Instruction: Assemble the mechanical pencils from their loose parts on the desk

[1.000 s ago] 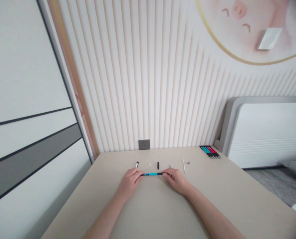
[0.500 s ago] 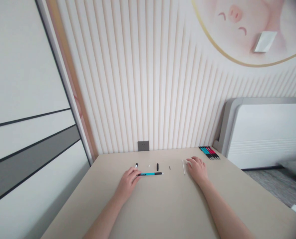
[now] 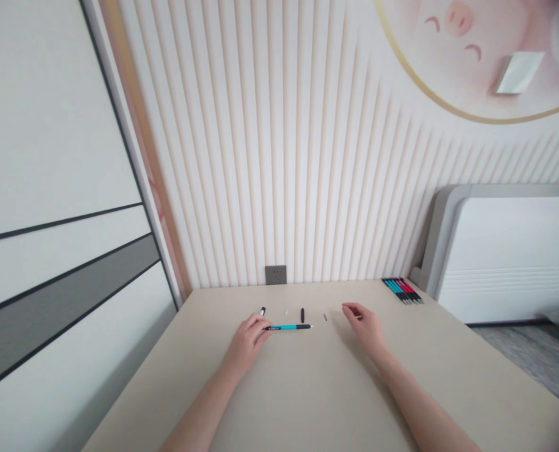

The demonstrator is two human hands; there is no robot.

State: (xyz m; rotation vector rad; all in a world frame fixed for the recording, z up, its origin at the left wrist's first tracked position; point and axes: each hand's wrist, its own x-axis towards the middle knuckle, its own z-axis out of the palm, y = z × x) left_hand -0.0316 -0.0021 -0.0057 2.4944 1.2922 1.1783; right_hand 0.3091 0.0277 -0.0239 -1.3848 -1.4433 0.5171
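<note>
My left hand [image 3: 251,336] is closed on the rear end of a blue-and-black pen [image 3: 288,327], which lies level with its pale tip pointing right. My right hand [image 3: 364,323] is pinched above the table, and a bit of a thin white stick [image 3: 359,317] shows at its fingers; the rest is hidden. Just behind my left hand lies a small black-and-white piece [image 3: 263,311]. Between the hands are a tiny white piece [image 3: 287,312], a short black tube [image 3: 302,315] and a small grey piece, possibly a spring [image 3: 325,317].
A row of several blue, red and black pens [image 3: 402,291] lies at the table's far right corner. The beige table [image 3: 298,389] meets a ribbed wall with a dark socket [image 3: 276,275]. A white cabinet [image 3: 63,301] stands left, a pale headboard [image 3: 514,251] right.
My right hand has closed and lifted with the white stick, which no longer lies on the table. My left hand still holds the pen. The whole view has shifted slightly.
</note>
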